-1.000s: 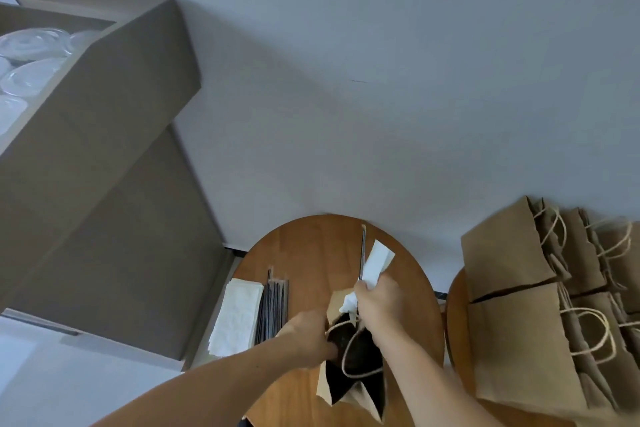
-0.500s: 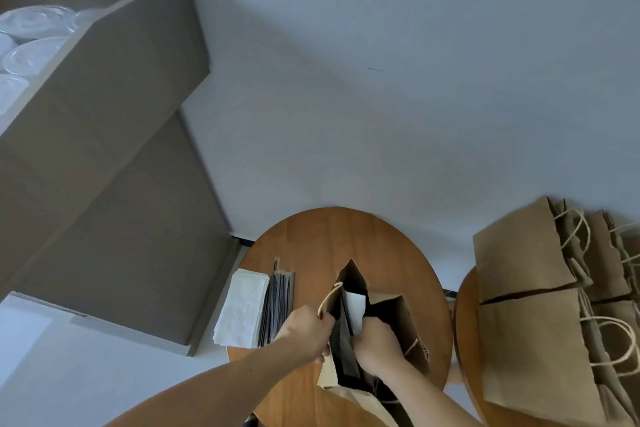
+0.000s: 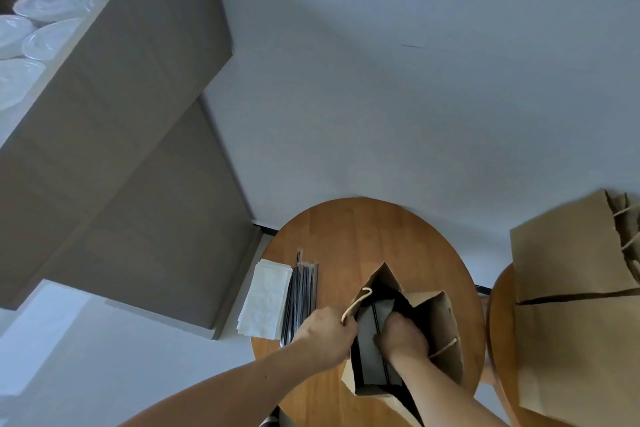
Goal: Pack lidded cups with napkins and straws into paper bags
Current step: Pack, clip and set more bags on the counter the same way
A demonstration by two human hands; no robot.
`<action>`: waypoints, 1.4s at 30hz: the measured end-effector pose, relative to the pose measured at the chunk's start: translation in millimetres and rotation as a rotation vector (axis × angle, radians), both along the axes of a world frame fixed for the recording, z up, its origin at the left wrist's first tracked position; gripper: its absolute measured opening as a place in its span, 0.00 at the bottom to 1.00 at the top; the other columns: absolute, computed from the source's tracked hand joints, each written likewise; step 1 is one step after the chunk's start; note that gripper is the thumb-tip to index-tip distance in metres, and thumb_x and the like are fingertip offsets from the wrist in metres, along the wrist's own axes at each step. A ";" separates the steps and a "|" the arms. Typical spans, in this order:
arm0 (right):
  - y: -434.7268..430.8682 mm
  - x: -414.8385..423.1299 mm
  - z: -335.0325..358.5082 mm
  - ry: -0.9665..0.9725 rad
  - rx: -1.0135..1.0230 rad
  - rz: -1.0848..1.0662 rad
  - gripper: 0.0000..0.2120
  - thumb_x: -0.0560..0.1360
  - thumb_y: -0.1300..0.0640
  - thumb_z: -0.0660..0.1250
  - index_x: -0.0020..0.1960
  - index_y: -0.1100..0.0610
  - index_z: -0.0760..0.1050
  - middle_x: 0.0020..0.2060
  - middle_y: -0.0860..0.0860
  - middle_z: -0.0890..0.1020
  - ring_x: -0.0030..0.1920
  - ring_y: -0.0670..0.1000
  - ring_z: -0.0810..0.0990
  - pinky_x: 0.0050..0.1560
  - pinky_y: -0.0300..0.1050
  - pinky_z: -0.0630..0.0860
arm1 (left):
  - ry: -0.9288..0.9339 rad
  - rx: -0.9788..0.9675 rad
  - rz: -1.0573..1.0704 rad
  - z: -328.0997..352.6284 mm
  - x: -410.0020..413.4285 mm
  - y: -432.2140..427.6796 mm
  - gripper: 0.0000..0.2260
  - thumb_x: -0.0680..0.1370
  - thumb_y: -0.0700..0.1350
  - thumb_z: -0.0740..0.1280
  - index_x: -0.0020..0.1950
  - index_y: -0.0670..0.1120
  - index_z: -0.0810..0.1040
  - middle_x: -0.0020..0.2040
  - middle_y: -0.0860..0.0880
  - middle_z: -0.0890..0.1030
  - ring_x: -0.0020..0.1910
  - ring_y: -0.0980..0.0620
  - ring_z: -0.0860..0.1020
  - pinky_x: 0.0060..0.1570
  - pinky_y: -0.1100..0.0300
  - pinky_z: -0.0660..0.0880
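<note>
A brown paper bag (image 3: 440,329) stands open on a round wooden tabletop (image 3: 363,239). It is near the front edge, close to the person. The inside of the bag looks dark.

The left hand (image 3: 327,334) grips the left rim of the bag, right by the pale rope handle (image 3: 356,302). Its fingers are curled tight around the paper. The right hand (image 3: 401,334) is down inside the bag. Its back and knuckles show, but its fingers are hidden, so it is not clear if it holds anything. A thin dark line, like a straw (image 3: 377,322), stands in the bag just beside this hand. A second rope handle (image 3: 445,348) hangs on the right side of the bag.

On the left part of the tabletop lies a pile of white napkins (image 3: 265,298). A bunch of dark straws (image 3: 301,298) lies just beside the pile, touching it. Both are near the left hand but apart from it.

A big cardboard box (image 3: 138,80) sits to the far left, higher up. Clear lidded cups (image 3: 45,38) fill its top.

To the right there is a second wooden table (image 3: 500,340). More brown bags (image 3: 571,270) lie flat on it, one over the other.
</note>
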State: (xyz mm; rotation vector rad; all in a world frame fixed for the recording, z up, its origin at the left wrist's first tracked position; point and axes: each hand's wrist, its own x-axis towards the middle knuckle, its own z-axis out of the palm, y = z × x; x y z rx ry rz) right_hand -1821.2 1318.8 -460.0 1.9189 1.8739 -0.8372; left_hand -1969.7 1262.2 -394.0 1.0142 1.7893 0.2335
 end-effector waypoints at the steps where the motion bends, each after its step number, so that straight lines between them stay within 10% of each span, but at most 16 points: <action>1: -2.7 -0.8 1.9 -0.010 0.030 0.011 0.08 0.78 0.50 0.65 0.55 0.51 0.73 0.49 0.48 0.80 0.53 0.51 0.80 0.48 0.43 0.75 | -0.010 -0.003 -0.002 -0.3 -0.4 0.4 0.13 0.82 0.53 0.59 0.48 0.47 0.77 0.44 0.44 0.84 0.41 0.48 0.84 0.46 0.50 0.83; 5: -7.4 -2.3 23.1 -0.081 0.123 0.118 0.22 0.76 0.46 0.67 0.65 0.55 0.68 0.61 0.52 0.75 0.61 0.55 0.74 0.54 0.47 0.74 | -0.024 0.046 -0.071 -3.2 -2.5 2.8 0.09 0.80 0.54 0.59 0.53 0.51 0.74 0.45 0.46 0.82 0.43 0.46 0.82 0.48 0.47 0.82; 11: -13.1 20.5 89.7 0.042 0.441 0.290 0.14 0.75 0.44 0.66 0.57 0.49 0.76 0.52 0.46 0.81 0.52 0.50 0.78 0.48 0.46 0.72 | -0.031 0.118 -0.214 -1.8 -2.0 9.7 0.10 0.78 0.55 0.60 0.54 0.52 0.74 0.46 0.50 0.80 0.44 0.50 0.80 0.50 0.50 0.80; 15: -14.4 43.8 110.6 0.319 0.483 -0.037 0.14 0.77 0.43 0.65 0.60 0.47 0.77 0.52 0.40 0.77 0.54 0.42 0.75 0.48 0.33 0.70 | -0.147 0.052 -0.265 -0.7 -4.7 15.8 0.12 0.77 0.54 0.63 0.57 0.49 0.76 0.47 0.45 0.81 0.48 0.45 0.81 0.45 0.54 0.78; 19: -22.4 62.1 103.7 0.397 0.294 -0.408 0.25 0.80 0.40 0.60 0.72 0.51 0.67 0.67 0.47 0.74 0.67 0.49 0.72 0.65 0.45 0.70 | -0.223 -0.006 -0.398 -3.4 -8.1 14.5 0.34 0.73 0.56 0.67 0.78 0.51 0.61 0.73 0.47 0.70 0.68 0.45 0.72 0.61 0.57 0.71; 26: -40.9 44.2 81.0 0.683 -0.077 -0.694 0.27 0.80 0.35 0.52 0.72 0.48 0.69 0.68 0.48 0.75 0.68 0.52 0.72 0.70 0.57 0.68 | -0.251 -0.061 -0.501 -5.9 -1.9 10.7 0.43 0.66 0.60 0.73 0.78 0.56 0.57 0.72 0.50 0.71 0.64 0.47 0.74 0.65 0.52 0.72; 34: -32.0 36.1 75.9 0.930 -0.155 -0.529 0.23 0.83 0.56 0.55 0.40 0.41 0.85 0.42 0.38 0.85 0.46 0.35 0.82 0.43 0.29 0.75 | -0.081 0.122 -0.248 -7.7 44.4 -2.8 0.04 0.68 0.54 0.69 0.40 0.60 0.75 0.36 0.58 0.80 0.34 0.63 0.78 0.34 0.68 0.76; 42: 8.0 78.9 68.6 0.535 0.328 0.164 0.20 0.79 0.55 0.65 0.70 0.52 0.70 0.66 0.45 0.73 0.67 0.46 0.71 0.66 0.39 0.68 | 0.238 0.044 -0.100 -2.6 53.4 6.5 0.16 0.81 0.53 0.60 0.47 0.42 0.80 0.41 0.45 0.81 0.44 0.45 0.82 0.44 0.53 0.80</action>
